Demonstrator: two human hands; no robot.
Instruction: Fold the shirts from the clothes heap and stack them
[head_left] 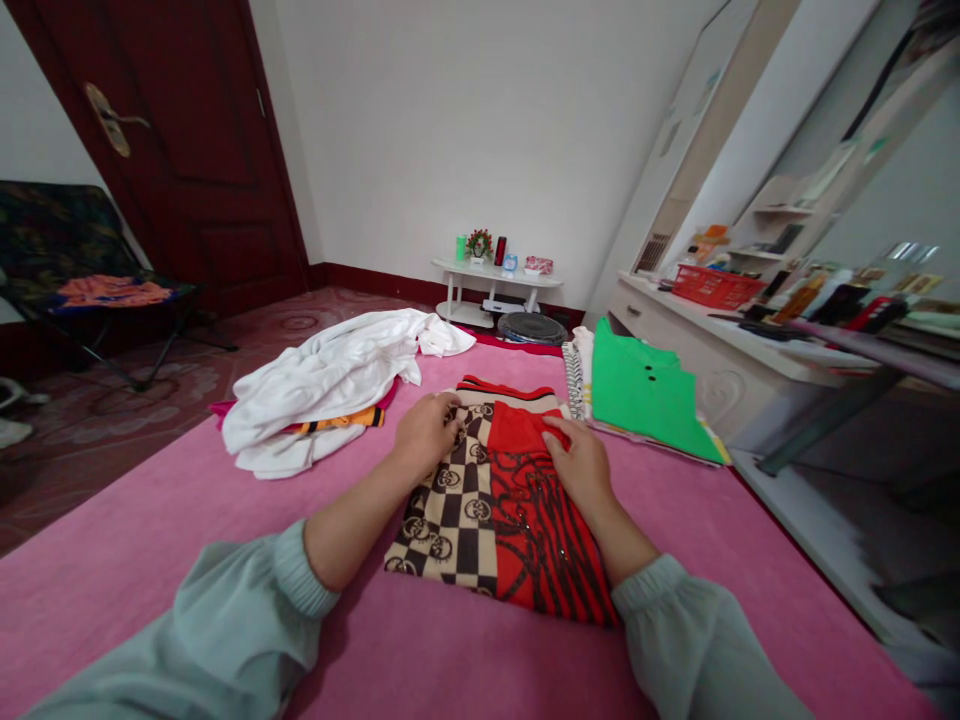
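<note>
A folded shirt (pixel 480 510) lies flat on the pink bed cover in front of me. Its left part is a black and beige check with round face-like prints; the right part is red with dark wavy lines. At the far end its beige neckline with red and black trim shows. My left hand (pixel 429 432) is at the upper left edge, fingers curled on the checked cloth. At the upper right edge, my right hand (pixel 581 462) pinches the red cloth between thumb and fingers. Some fingertips are hidden.
White crumpled clothes (pixel 337 365) lie at the left over an orange piece (pixel 360 418). To the right is a stack of folded clothes topped by a green shirt (pixel 637 385). A dresser (pixel 667 330) borders the bed's right side; a folding chair (pixel 75 240) stands far left.
</note>
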